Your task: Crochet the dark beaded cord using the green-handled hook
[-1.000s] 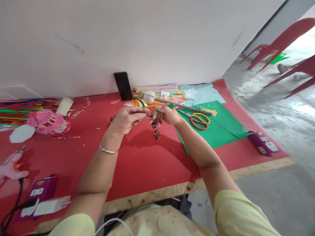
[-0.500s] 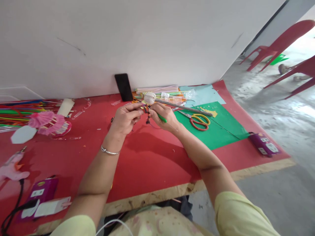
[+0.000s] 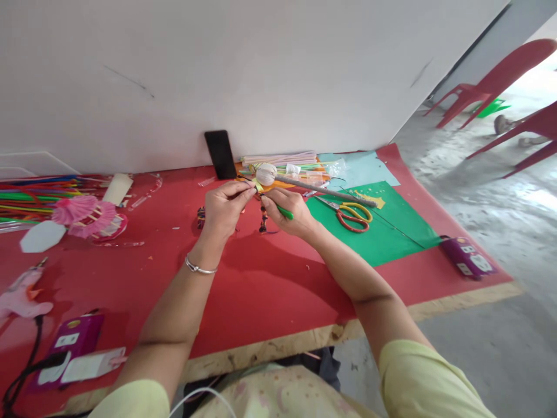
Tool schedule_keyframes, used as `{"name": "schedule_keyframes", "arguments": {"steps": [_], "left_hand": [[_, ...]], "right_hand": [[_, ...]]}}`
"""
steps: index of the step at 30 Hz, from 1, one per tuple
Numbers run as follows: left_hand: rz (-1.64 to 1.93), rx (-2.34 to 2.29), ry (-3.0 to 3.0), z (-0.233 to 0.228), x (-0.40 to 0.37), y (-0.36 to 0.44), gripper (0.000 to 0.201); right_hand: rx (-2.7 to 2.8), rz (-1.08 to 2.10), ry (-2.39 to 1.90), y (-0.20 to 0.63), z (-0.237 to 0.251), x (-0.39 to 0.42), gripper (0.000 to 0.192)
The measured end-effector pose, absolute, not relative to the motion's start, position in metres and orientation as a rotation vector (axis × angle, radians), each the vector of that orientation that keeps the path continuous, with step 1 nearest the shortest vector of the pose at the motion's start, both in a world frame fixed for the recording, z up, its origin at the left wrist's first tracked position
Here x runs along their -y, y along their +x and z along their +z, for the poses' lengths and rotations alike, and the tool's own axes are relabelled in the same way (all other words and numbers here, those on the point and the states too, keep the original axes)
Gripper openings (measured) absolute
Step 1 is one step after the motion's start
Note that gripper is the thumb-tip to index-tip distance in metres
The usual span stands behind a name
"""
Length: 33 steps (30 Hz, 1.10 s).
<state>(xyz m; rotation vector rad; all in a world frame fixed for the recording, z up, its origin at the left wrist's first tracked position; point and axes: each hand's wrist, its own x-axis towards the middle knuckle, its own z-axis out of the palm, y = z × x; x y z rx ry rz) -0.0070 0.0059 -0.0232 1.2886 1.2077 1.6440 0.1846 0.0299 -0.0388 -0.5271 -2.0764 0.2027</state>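
Dark, orange-flecked strand (image 3: 263, 220) between 2 bare hands (image 3: 296, 207)

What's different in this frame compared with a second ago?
The green handle in the right hand has swung down toward the person, and the dark strip hanging by that hand's fingertips has shifted left. No clear grab or release shows. The left hand stays pinched; the scissors and phone stay put.

Green tool handle (image 3: 286, 213), red table covering (image 3: 261, 296)
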Motion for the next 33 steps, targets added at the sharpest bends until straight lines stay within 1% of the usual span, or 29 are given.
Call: {"name": "schedule_keyframes", "arguments": {"steps": [4, 7, 11, 14, 18, 21, 23, 25, 27, 30, 33], "left_hand": [[1.608, -1.146, 1.125, -0.015, -0.005, -0.009, 0.028], [1.433, -1.023, 0.958, -0.006, -0.004, -0.015, 0.032], [1.18, -0.915, 0.885, 0.0, -0.005, -0.028, 0.031], [1.098, -0.896, 0.916, 0.001, -0.006, -0.035, 0.031], [1.114, -0.957, 1.016, 0.001, -0.007, -0.042, 0.028], [1.106, -0.986, 1.064, 0.0, -0.008, -0.044, 0.027], [1.102, -1.001, 1.089, 0.0, -0.008, -0.045, 0.025], [1.097, -1.001, 1.105, -0.001, -0.007, -0.044, 0.022], [1.094, -0.984, 1.101, -0.001, -0.007, -0.043, 0.018], [1.065, -0.951, 1.071, -0.002, -0.006, -0.041, 0.017], [1.048, -0.934, 1.034, 0.0, -0.005, -0.039, 0.023]], "right_hand": [[2.116, 0.102, -0.61, 0.185, -0.042, -0.028, 0.029], [2.148, -0.006, -0.62, 0.186, -0.051, -0.031, 0.034], [2.188, -0.121, -0.521, 0.19, -0.061, -0.041, 0.043], [2.261, -0.101, -0.434, 0.195, -0.057, -0.047, 0.042], [2.346, 0.054, -0.36, 0.201, -0.037, -0.043, 0.032], [2.334, 0.238, -0.329, 0.204, -0.021, -0.036, 0.03], [2.307, 0.424, -0.314, 0.205, -0.014, -0.032, 0.032], [2.259, 0.673, -0.321, 0.206, -0.009, -0.029, 0.037], [2.157, 1.001, -0.358, 0.206, -0.008, -0.028, 0.042], [1.922, 1.457, -0.411, 0.204, -0.015, -0.03, 0.043], [1.719, 1.699, -0.398, 0.2, -0.026, -0.037, 0.045]]}}
